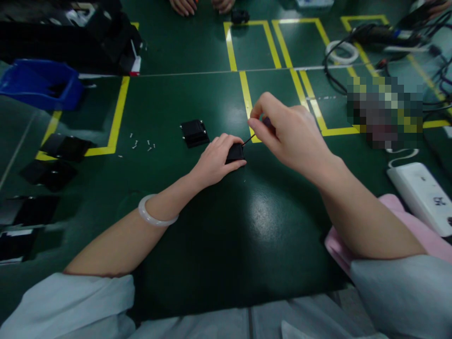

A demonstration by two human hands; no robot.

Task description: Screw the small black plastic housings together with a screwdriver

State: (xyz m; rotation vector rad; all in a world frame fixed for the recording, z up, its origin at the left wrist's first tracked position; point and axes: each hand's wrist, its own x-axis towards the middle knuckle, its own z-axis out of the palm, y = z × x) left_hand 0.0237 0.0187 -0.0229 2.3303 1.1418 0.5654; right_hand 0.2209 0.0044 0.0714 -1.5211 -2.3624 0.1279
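Note:
My left hand is wrapped over a small black case and presses it to the green table; the palm hides part of it. In my right hand is a thin screwdriver, its handle mostly covered by the fingers. The dark shaft slants down to the case's right end, and its tip meets the edge there. Left of the case lies a second black case with small shiny screws at its sides. Several loose screws are scattered farther left.
Several black parts line the left side below a blue bin. To the right are a white power strip, a pink cloth, a white ring and tangled black cables. Another person's hands show at the far edge.

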